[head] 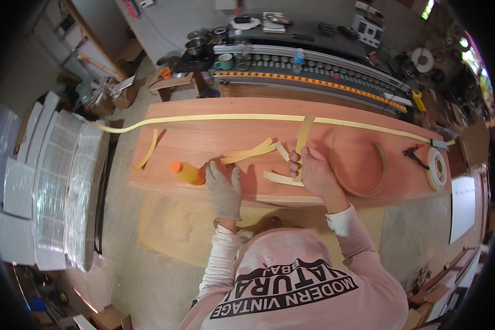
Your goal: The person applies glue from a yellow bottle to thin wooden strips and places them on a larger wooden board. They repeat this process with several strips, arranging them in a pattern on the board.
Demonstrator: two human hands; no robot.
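Note:
My left hand [224, 193], in a grey glove, is at the near edge of a reddish plywood stack [181, 142]. Its thumb stands apart from its fingers, and nothing shows in it. Beside it a small bottle of yellow liquid [191, 174] with an orange cap leans or lies. My bare right hand [313, 167] grips a tan strip [304, 134], whose far end reaches a long pale yellow strip [218, 117] running across the board. Short yellow strip pieces [249, 153] lie between my hands. A pale offcut [282, 179] lies partly behind my right hand.
On the board's right are a coiled tan band [383, 173], red-handled pliers [416, 156], a white tape roll [437, 169] and a grey block [439, 144] on the long strip. Behind stands a long roller machine [313, 82]. Plastic-wrapped panels [72, 185] stand at left.

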